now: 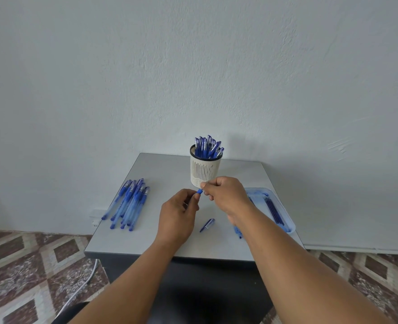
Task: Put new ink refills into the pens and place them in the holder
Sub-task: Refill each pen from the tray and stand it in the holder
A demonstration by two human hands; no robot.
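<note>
Both hands pinch one small blue pen part (199, 192) between them, up above the gray table (160, 169). Left hand (178, 215) curls its fingers around one end, and the right hand (226, 195) nips the other end with fingertips. Just behind stands the white pen holder (205, 170), full of blue pens (208, 147). More pens (129, 204) lie in a pile on the left. A blue pen cap (207, 225) lies near the hands. Refills (273, 210) sit in a clear tray (289, 226) on the right.

Blue pens (129, 204) lie at nine o'clock; blue-capped pens fill the cream slatted holder (204, 170) at twelve. Table (160, 169) pale grey. Floor (29, 265) brown-and-cream diamond tiles.
</note>
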